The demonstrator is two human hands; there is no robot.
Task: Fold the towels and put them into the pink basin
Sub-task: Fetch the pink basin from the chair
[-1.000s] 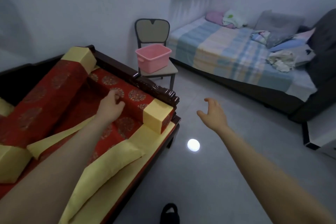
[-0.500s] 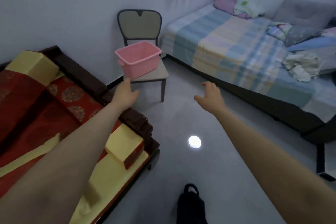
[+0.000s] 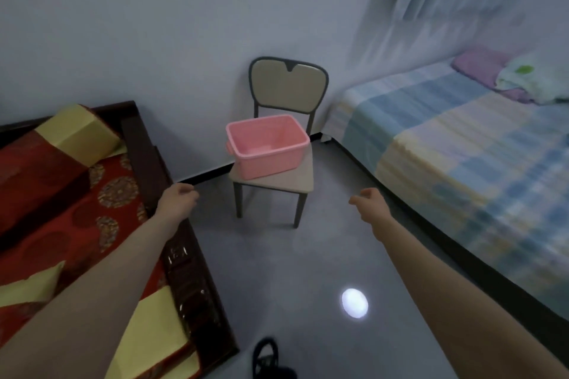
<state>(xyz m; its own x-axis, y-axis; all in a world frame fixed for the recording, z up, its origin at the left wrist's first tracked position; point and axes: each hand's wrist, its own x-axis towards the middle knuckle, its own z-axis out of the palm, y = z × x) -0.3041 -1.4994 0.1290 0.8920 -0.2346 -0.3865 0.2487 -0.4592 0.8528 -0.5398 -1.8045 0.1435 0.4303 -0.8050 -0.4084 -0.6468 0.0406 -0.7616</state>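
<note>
The pink basin [image 3: 271,160] stands with nothing in it on the seat of a beige chair [image 3: 288,84] against the wall, straight ahead. My left hand [image 3: 178,198] hangs over the floor left of the chair, its fingers loosely curled around nothing. To the right of the chair my right hand [image 3: 371,204] is also curled and holds nothing. Both hands are short of the basin and apart from it. A white and green cloth [image 3: 535,83] lies bundled on a purple pillow at the head of the bed. I cannot tell whether it is a towel.
A dark wooden sofa [image 3: 147,160] with red and yellow cushions fills the left side. A bed [image 3: 455,144] with a striped blue and yellow sheet runs along the right. Grey floor lies between them, with a bright light spot [image 3: 354,302] and a black shoe [image 3: 266,358] near me.
My view has swung left and moved closer, bringing the chair and basin to the centre. The left hand has left the sofa cushion. Both hands now hang forward, their fingers more curled.
</note>
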